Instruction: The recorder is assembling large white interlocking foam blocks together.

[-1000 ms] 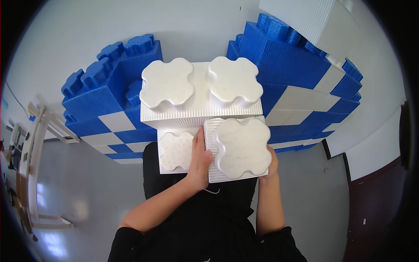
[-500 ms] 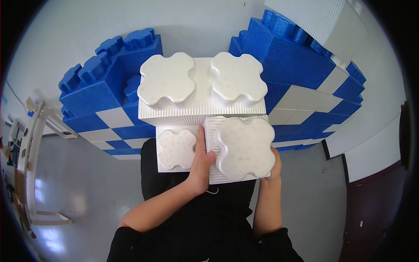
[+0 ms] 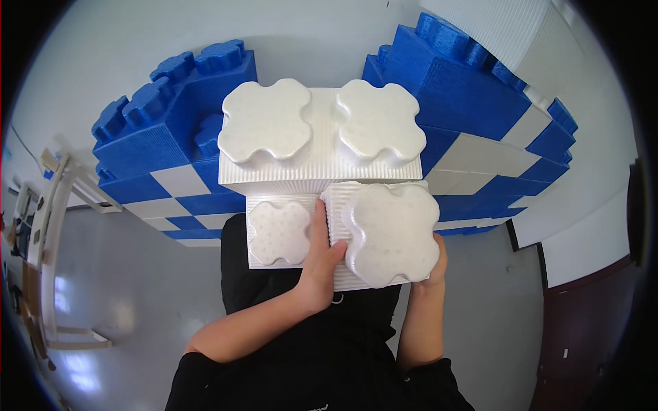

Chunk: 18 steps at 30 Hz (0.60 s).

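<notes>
A white foam building block (image 3: 394, 233) with one big clover-shaped stud is gripped between my two hands at the front right of a stack. My left hand (image 3: 320, 270) presses its left side, thumb on the near edge and fingers pointing away from me. Around its right side wraps my right hand (image 3: 438, 264), most of its fingers hidden. Just beyond sits a higher white block (image 3: 323, 137) with two large studs. Left of the held block, a lower white block (image 3: 279, 233) shows a single stud and lies beside my left fingers. What supports the held block underneath is hidden.
Blue-and-white block walls stand at the left (image 3: 157, 151) and right (image 3: 459, 103), with blue studs on top. A white ribbed block (image 3: 500, 34) rests high at the right. A white frame table (image 3: 55, 260) is at far left, a dark red door (image 3: 589, 335) at right.
The held block and both hands have shifted slightly to the right in the view. My grip looks the same.
</notes>
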### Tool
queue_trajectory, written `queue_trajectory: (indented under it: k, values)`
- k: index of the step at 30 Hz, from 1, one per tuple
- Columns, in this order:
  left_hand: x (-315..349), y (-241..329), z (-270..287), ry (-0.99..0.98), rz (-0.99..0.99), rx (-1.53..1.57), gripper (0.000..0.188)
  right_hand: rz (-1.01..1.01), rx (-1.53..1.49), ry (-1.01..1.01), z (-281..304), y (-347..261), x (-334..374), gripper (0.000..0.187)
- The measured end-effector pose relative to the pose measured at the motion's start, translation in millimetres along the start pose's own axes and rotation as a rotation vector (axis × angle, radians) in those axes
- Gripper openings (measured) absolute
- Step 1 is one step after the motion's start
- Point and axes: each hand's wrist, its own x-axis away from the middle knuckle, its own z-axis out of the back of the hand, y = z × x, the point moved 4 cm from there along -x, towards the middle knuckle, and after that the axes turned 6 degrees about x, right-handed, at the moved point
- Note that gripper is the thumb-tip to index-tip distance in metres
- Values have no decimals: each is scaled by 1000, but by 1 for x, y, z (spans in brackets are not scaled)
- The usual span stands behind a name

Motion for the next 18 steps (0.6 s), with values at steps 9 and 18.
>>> queue_trajectory:
  k: [9, 18]
  values:
    - [0, 1, 10, -50, 28, 188, 78, 25, 120, -24, -37, -17, 1, 67]
    - [2, 9, -10, -14, 14, 68, 76, 38, 51, -54, -10, -16, 4, 65]
